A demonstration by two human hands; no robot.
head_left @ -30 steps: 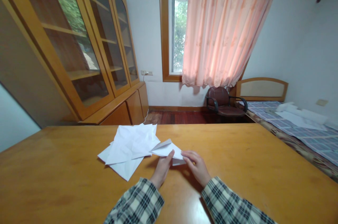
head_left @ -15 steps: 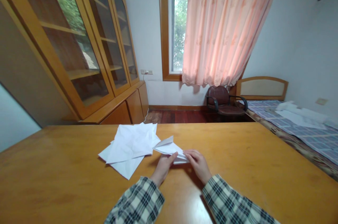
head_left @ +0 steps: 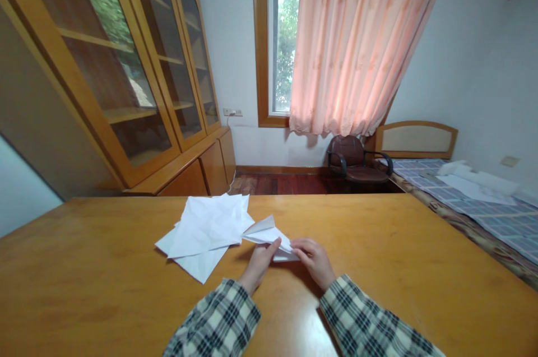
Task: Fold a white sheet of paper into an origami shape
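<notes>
A folded sheet of white paper [head_left: 269, 233] is held between my two hands just above the table, one pointed flap standing up on its left part. My left hand [head_left: 261, 259] grips its near edge, thumb on top and fingers hidden underneath. At the right end, my right hand [head_left: 313, 256] pinches the paper between thumb and fingers. Close by on the left lies a loose pile of white paper sheets [head_left: 210, 225], overlapping at different angles; the folded paper's left tip reaches the pile's edge.
The wooden table [head_left: 399, 262] spreads wide around my hands. Beyond it are a glass-doored cabinet [head_left: 168, 99] on the left, a brown armchair [head_left: 357, 158] under a pink curtain [head_left: 353, 49], and a bed [head_left: 462, 189] with white material on it at the right.
Both hands keep hold of the folded paper in nearly the same place. The whole view has shifted very slightly; the pile of sheets looks the same.
</notes>
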